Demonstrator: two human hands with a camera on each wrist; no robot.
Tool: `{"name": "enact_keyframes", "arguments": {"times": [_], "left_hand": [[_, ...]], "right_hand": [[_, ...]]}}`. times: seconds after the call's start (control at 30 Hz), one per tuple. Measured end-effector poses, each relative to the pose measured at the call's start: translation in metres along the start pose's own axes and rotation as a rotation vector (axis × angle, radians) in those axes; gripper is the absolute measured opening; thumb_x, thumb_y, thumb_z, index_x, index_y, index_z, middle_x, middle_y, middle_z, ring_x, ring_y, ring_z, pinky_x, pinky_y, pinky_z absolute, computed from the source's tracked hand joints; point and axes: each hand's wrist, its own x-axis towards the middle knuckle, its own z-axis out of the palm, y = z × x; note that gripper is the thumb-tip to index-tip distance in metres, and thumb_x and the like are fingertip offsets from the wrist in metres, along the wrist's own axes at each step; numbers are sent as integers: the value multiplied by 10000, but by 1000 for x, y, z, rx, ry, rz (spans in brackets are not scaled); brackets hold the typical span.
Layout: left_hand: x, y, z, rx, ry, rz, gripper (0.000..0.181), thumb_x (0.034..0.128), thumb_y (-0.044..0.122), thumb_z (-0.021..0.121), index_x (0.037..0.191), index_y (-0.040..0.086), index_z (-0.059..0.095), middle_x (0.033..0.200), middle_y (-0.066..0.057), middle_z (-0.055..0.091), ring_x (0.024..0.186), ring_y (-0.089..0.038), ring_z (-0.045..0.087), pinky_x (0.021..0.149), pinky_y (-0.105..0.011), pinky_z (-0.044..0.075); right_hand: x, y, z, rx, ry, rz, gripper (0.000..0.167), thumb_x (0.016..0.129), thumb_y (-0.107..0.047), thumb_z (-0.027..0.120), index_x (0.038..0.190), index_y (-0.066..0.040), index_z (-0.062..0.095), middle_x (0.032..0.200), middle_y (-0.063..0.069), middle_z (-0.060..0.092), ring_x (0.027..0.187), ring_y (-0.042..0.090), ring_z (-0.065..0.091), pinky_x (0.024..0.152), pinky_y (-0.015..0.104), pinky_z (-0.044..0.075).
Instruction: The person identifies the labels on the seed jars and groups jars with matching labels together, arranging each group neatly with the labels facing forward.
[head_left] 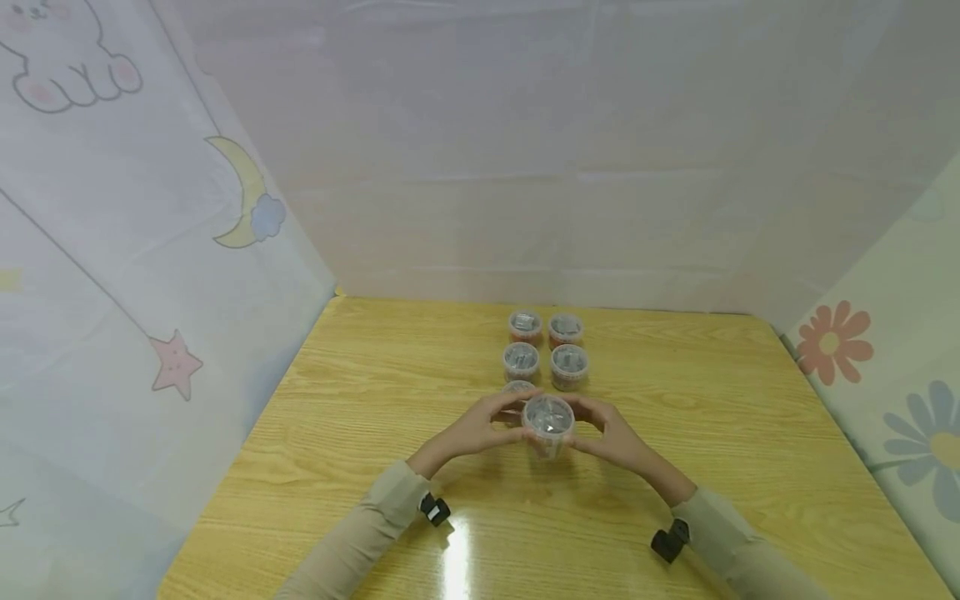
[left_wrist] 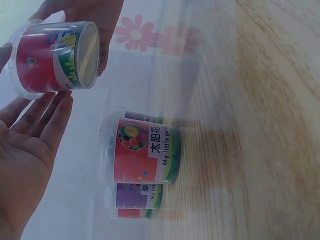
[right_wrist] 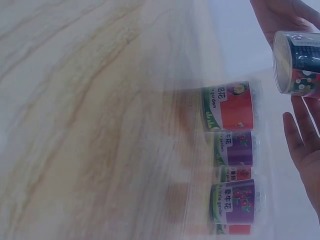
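A clear-lidded plastic tub (head_left: 548, 417) with a printed paper label is held between both hands, raised above the table. My left hand (head_left: 480, 425) grips its left side with thumb and fingers. On the opposite side my right hand (head_left: 617, 440) grips it in the same way. The left wrist view shows the tub (left_wrist: 47, 62) with a red and green label. In the right wrist view the tub (right_wrist: 305, 65) is cut off by the frame edge. Just behind the hands stands another tub (head_left: 519, 387), partly hidden by the left fingers.
Beyond the hands, several similar tubs stand in two columns, among them one at the middle right (head_left: 569, 367) and one at the back left (head_left: 525, 327). Some labels are red, others purple (right_wrist: 235, 202). The wooden table (head_left: 360, 367) meets a pale sheet (head_left: 525, 208) behind.
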Motion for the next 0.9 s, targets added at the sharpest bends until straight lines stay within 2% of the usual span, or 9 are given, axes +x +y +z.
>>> {"name": "enact_keyframes", "arguments": {"times": [0.2,0.37,0.47,0.67,0.9], "left_hand": [[3,1,-2,-34,38,-3,602,912,362,568,1434,163,344,1379,-32,453,1194,-216,509,958,-314,472],[4,1,-3,-60,57,-26,626,898,374,589,1445,260,307,1390,-7,440,1203,-191,503,974,-415,459],[5,0,-2,-72,63,-27,686,877,320,634,1456,276,268,1397,-18,427,1212,-208,496,978,-428,454],[7,3,-1,-78,75,-32,791,849,123,679,1479,130,201,1416,-99,392,1218,-302,484,985,-398,451],[7,24,-2,-97,97,-61,746,861,57,651,1461,31,209,1395,-173,399,1196,-327,496,977,-411,455]], "right_hand": [[7,-2,-3,32,7,-8,555,830,86,613,1346,25,417,1283,213,512,1131,82,530,909,325,492],[12,1,-6,54,17,-30,531,851,88,586,1349,37,409,1290,199,507,1137,83,525,911,304,490],[15,2,-7,95,28,-22,500,871,74,564,1345,40,408,1288,141,518,1124,86,535,901,293,494],[19,2,-9,182,32,3,453,905,22,542,1337,47,409,1276,41,525,1109,104,555,892,310,504],[20,4,-8,227,24,26,435,927,4,510,1345,54,397,1286,86,518,1145,110,538,924,283,491]]}}
